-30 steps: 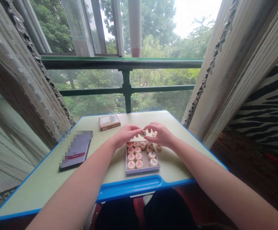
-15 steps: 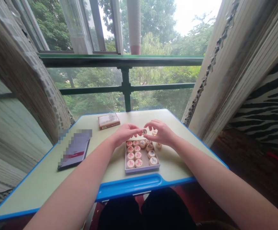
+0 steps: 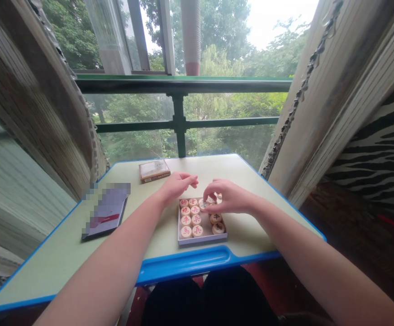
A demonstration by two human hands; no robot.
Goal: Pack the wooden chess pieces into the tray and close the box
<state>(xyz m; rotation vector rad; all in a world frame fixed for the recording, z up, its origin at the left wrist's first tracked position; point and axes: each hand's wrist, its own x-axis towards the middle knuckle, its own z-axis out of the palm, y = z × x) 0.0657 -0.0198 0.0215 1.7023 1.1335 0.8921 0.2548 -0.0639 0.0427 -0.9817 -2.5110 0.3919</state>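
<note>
A shallow box (image 3: 202,241) stands on the small table, holding round wooden Chinese chess pieces. Red-lettered ones, such as one soldier piece (image 3: 197,231), fill two columns on the left, and dark-lettered ones, such as one horse piece (image 3: 219,227), line the right side. Over the box's far part, my right hand (image 3: 229,197) pinches a chess piece (image 3: 204,204) between thumb and fingers. My hand covers some of the pieces beneath. Beyond the box's far left corner hovers my left hand (image 3: 179,185), its fingers curled together with nothing visible in them.
The table (image 3: 244,172) has a blue rim and a moulded front groove. A flat brown-edged box (image 3: 154,171) lies at the back left. A dark lid-like case (image 3: 106,217), partly blurred out, lies on the left. Curtains hang at both sides, with a green railing behind.
My right hand has come down and nearer over the box with the chess piece. My left hand has drawn slightly away from the piece and curled its fingers.
</note>
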